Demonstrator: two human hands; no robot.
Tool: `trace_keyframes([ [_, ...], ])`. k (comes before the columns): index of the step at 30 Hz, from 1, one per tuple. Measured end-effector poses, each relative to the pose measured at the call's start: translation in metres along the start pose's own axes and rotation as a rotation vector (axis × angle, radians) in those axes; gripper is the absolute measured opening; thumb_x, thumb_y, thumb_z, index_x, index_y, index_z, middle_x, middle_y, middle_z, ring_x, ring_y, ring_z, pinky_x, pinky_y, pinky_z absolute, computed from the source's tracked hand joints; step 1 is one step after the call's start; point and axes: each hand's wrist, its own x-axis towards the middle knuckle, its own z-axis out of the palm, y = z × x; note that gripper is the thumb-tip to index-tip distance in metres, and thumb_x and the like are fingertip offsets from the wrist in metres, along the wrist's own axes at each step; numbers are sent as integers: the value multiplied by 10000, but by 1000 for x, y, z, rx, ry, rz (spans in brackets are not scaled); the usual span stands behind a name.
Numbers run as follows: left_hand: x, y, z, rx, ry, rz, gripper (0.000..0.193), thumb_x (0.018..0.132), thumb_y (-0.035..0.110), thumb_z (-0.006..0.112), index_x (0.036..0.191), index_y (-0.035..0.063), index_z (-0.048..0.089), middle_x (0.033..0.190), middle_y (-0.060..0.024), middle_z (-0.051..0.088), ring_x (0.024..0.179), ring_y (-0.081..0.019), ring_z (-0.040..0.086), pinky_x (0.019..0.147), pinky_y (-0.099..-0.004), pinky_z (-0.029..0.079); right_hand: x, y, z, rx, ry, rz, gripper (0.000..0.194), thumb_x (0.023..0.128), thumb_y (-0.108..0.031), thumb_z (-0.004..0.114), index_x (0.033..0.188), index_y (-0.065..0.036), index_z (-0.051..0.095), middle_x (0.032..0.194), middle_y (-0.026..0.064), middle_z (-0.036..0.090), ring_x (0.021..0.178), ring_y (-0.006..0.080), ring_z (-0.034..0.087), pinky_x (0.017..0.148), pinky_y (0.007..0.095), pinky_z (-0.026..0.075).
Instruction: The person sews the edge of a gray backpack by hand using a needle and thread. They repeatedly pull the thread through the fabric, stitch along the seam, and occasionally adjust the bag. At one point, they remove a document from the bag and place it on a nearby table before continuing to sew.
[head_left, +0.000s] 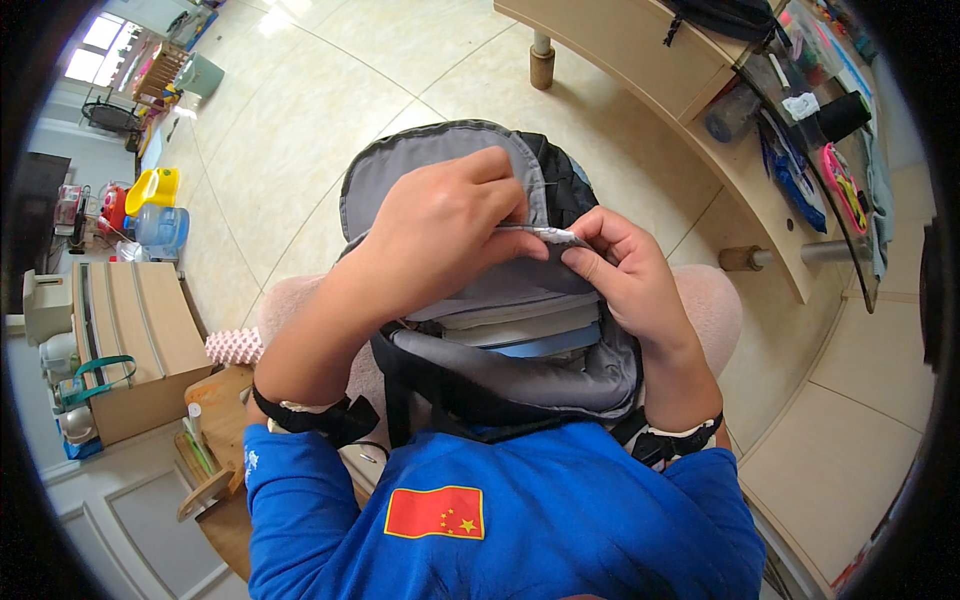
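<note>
An open black backpack with grey lining (510, 367) lies across my lap, its grey flap (442, 161) folded away from me. Books or notebooks (525, 330) show inside. My left hand (457, 214) has its fingers and thumb around a fabric edge of the bag. Beside its fingers a thin, needle-like thing (550, 183) sticks out to the right. Close by on the right, my right hand (622, 262) pinches the same edge between thumb and finger, at a small white patch (556, 235). The fingertips of my left hand are partly hidden.
A curved wooden desk (637, 56) with a glass shelf, pouches and bottles stands at the right. At the left are a wooden drawer cabinet (142, 322), a large blue water bottle (161, 229), a pink spiked roller (234, 346) and a wooden stool or board (217, 397).
</note>
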Motion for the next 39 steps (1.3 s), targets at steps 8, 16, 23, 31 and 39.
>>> trace_keyframes([
  [8,-33,-18,-12,-28,178,-91,485,672,435,808,934,60,648,857,-84,543,773,-263,575,668,-353,479,2,7,-6,373,-126,36,109,955,-87,581,1059,-53,584,973,-25,622,912,43,545,810,197,422],
  [16,-91,-54,3,-144,235,-417,226,878,204,681,971,1,648,911,-129,584,825,-277,590,723,-345,482,12,18,-13,530,-174,39,177,900,-114,592,1054,-26,585,978,36,653,917,114,581,862,235,423],
  [23,-86,-84,6,-649,52,-437,271,958,213,585,818,-18,604,719,-26,509,684,-138,480,629,-292,406,23,19,-20,692,-172,64,313,804,-136,583,1088,-9,552,992,77,651,929,154,612,868,278,477],
  [31,-103,-106,9,-863,125,-378,362,983,266,565,719,20,531,657,65,408,646,-54,374,564,-252,338,25,-39,11,-380,39,-15,472,766,-131,668,1200,-22,520,1054,70,623,949,159,592,876,289,458],
  [39,-114,-102,8,-933,179,-347,367,975,265,573,709,12,549,655,51,433,644,-59,391,555,-262,344,40,-56,113,-1535,-113,-633,361,694,-277,810,931,-56,651,1076,129,613,998,324,589,881,413,458],
])
